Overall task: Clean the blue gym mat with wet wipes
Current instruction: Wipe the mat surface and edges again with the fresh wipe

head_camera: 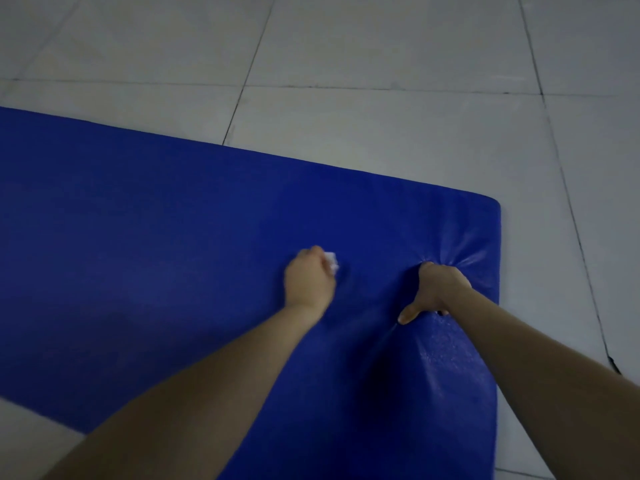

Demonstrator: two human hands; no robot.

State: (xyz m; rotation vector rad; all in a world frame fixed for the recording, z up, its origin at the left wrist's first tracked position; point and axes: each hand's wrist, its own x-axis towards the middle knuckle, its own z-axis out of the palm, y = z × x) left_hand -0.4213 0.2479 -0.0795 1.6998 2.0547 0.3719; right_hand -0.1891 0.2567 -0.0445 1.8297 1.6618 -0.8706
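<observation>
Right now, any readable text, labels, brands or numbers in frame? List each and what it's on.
None: no readable text anywhere in the head view.
blue gym mat: plain surface, no print or logo on the part in view.
wet wipe: white wad held in the left hand, no marking visible.
floor tiles: bare, only grout lines.
The right hand grips the mat and covers a small patch of it.

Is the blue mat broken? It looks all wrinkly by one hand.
No tear shows. The right hand grips the blue mat near its right edge, so shiny creases fan out from there. The left hand presses a white wipe onto the mat, denting it slightly.
</observation>
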